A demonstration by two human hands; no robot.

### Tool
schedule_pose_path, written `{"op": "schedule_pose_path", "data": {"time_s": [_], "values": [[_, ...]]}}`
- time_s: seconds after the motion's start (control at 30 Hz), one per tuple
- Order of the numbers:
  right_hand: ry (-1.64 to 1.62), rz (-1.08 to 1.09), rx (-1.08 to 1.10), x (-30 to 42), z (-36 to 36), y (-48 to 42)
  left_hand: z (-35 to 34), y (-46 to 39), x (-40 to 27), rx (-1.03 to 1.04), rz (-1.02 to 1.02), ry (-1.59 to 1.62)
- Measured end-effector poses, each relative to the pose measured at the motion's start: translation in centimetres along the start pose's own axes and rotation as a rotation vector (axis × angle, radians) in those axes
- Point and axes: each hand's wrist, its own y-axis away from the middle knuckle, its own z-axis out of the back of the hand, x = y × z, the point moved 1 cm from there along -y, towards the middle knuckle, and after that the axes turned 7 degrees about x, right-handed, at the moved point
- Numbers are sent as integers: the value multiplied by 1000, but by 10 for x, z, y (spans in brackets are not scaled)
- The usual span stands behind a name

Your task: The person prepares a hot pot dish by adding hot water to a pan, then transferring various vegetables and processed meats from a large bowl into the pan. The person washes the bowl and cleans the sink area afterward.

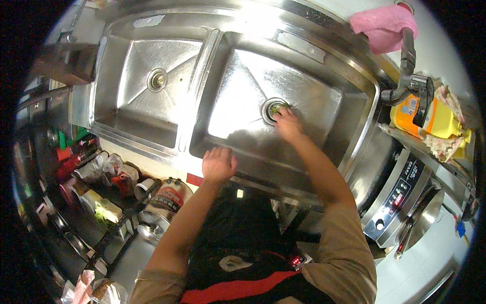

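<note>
My right hand (288, 123) reaches down into the right basin (235, 91) of a stainless steel double sink. Its fingertips are at the round drain (269, 121), where green vegetable scraps (275, 109) lie. Whether the fingers pinch any scraps is hidden by the hand. My left hand (219, 164) rests on the front rim of the same basin, holding nothing, its fingers over the edge. In the left basin (129, 138), a second drain (157, 79) has pale bits in it. A small green scrap (181, 80) lies beside that drain.
A pink cloth (383, 26) hangs over the pipe (408, 53) at upper right. Below are a yellow-orange plastic jug (425, 116) and an induction cooker (398, 197) with a lit panel and a pan (427, 218). Bags (119, 169) and a large can (167, 195) stand lower left.
</note>
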Motion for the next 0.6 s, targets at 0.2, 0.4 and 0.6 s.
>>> {"op": "schedule_pose_path", "data": {"time_s": [0.2,0.4,0.6], "values": [[6,-179,-282,3,51,48,11,4,-2,33,35,12],[92,-368,-309,30,35,133,13,12,5,67,18,179],[-45,-132,-408,218,81,178,31,42,24,-173,-137,484]]}}
